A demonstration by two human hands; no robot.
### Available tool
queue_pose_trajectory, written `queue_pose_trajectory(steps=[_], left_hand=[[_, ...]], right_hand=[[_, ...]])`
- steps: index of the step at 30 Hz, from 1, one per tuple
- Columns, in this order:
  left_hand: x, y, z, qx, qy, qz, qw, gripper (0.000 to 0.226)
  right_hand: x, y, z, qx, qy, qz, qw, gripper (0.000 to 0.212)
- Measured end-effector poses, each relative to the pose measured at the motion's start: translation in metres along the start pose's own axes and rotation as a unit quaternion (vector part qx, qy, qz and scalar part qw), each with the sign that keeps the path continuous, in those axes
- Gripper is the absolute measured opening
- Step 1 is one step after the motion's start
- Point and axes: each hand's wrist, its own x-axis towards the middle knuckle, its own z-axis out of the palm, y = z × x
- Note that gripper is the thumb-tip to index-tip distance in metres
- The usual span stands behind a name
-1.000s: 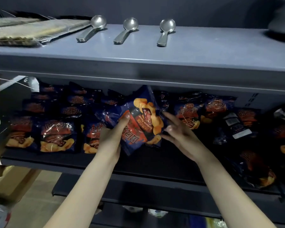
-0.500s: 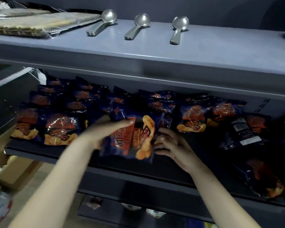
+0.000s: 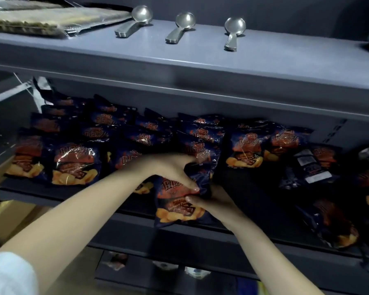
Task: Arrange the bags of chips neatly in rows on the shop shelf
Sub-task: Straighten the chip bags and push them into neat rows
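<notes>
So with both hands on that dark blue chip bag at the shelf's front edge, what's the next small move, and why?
Probably slide the dark blue chip bag back and lay it down: the left hand and right hand grip it, its bottom overhangs the dark shelf lip, and it sits ahead of the front-row bag.

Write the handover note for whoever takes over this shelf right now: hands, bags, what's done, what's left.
Left hand: grips the top of the held bag.
Right hand: pinches that bag's right edge.
Held bag: front facing out, at the front edge of the chip shelf, not yet set down.
Done: rows on the left lie overlapped, fronts up.
Left: seat this bag, then straighten the loose bags on the right, which lie askew. The flipped bag shows its back label.
</notes>
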Motion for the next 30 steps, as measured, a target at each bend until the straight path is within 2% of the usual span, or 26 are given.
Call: queue_pose_trajectory(steps=[2,5,7,8,11,14,17,19,24,30], left_hand=[[-0.006,0.001,0.005,0.037,0.109,0.039,0.993,0.075],[-0.024,0.004,0.024,0.101,0.312,0.079,0.941,0.057],[-0.035,0.003,0.055,0.058,0.395,0.080,0.913,0.049],[-0.038,0.001,0.073,0.042,0.410,0.090,0.907,0.047],[-0.029,-0.018,0.123,0.084,0.388,0.081,0.914,0.061],[-0.015,-0.029,0.142,0.131,0.371,0.074,0.916,0.080],[-0.007,-0.036,0.145,0.119,0.377,0.098,0.913,0.091],[-0.003,-0.037,0.145,0.100,0.383,0.097,0.913,0.096],[0.003,-0.039,0.144,0.069,0.358,0.103,0.925,0.092],[0.008,-0.044,0.144,0.094,0.339,0.111,0.929,0.081]], right_hand=[[0.001,0.003,-0.002,-0.003,0.050,-0.014,0.999,0.047],[0.002,0.009,-0.002,0.027,0.126,-0.015,0.992,0.054],[0.001,0.016,0.004,0.042,0.146,-0.016,0.988,0.056],[0.000,0.019,0.006,0.044,0.157,-0.010,0.987,0.055],[0.003,0.024,0.011,0.009,0.193,0.027,0.981,0.047],[0.009,0.023,0.018,-0.054,0.272,0.052,0.960,0.046],[0.012,0.028,0.031,-0.110,0.363,0.017,0.925,0.058],[0.013,0.033,0.037,-0.127,0.393,-0.002,0.911,0.063],[0.007,0.035,0.037,-0.077,0.390,-0.021,0.917,0.063],[0.007,0.038,0.038,-0.098,0.387,-0.030,0.916,0.069]])
